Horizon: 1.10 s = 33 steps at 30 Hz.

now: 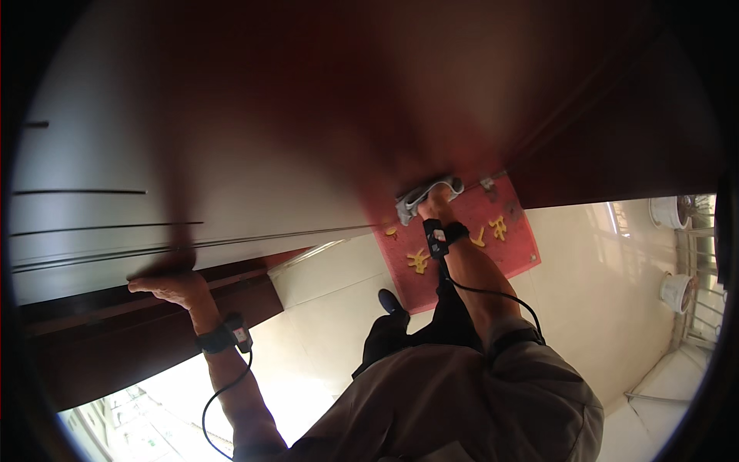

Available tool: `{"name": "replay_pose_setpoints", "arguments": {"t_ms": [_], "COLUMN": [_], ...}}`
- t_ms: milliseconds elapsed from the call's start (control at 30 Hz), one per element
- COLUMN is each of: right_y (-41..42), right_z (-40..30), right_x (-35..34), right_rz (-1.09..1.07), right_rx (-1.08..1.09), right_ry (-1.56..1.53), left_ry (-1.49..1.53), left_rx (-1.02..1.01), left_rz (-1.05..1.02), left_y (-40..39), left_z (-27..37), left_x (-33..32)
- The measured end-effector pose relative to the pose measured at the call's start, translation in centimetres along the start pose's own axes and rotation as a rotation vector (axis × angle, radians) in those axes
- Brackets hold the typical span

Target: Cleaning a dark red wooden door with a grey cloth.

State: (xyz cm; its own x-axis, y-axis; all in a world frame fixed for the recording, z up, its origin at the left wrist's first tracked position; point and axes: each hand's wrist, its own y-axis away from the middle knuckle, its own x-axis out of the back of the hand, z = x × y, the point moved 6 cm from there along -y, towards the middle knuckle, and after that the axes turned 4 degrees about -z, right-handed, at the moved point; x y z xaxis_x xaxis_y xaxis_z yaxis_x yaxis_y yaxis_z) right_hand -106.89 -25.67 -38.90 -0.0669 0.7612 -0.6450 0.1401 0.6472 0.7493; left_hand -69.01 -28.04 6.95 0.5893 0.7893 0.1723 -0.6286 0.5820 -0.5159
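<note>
In the head view, my right hand holds a crumpled grey cloth against a large glossy door-like panel, low down above a red mat. My left hand rests at the panel's edge, beside a dark red frame. Its fingertips point left, and a dark reflection of the arm shows in the panel above it. How its fingers are bent is hard to see. A strapped device with a cable sits on each wrist.
Underfoot lies the red mat bearing yellow writing, on pale floor tiles. A dark shoe stands by the mat's edge. White plant pots stand near a railing at the right. Bright light enters at lower left.
</note>
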Motion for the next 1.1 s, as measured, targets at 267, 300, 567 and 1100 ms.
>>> {"name": "replay_pose_setpoints", "arguments": {"t_ms": [267, 300, 567, 1100], "right_y": [7.7, 8.8, 24.6, 48.4], "right_z": [4.8, 4.7, 2.5, 1.2], "right_x": [-7.1, -8.0, -17.2, -33.7], "right_rz": [-0.123, -0.136, -0.282, -0.436], "right_rx": [-0.122, -0.131, 0.306, 2.424], "right_ry": [0.167, 0.204, 0.315, 1.117], "left_ry": [-0.49, -0.341, 0.4, 0.668], "left_rx": [-0.592, -0.529, -0.125, -0.278], "left_rz": [-0.079, -0.148, -0.408, -0.743], "left_y": [-0.6, 0.1, 1.7, 0.9], "left_z": [-2.4, -1.7, -1.0, 1.4], "left_x": [0.1, -0.6, -2.0, -3.1]}}
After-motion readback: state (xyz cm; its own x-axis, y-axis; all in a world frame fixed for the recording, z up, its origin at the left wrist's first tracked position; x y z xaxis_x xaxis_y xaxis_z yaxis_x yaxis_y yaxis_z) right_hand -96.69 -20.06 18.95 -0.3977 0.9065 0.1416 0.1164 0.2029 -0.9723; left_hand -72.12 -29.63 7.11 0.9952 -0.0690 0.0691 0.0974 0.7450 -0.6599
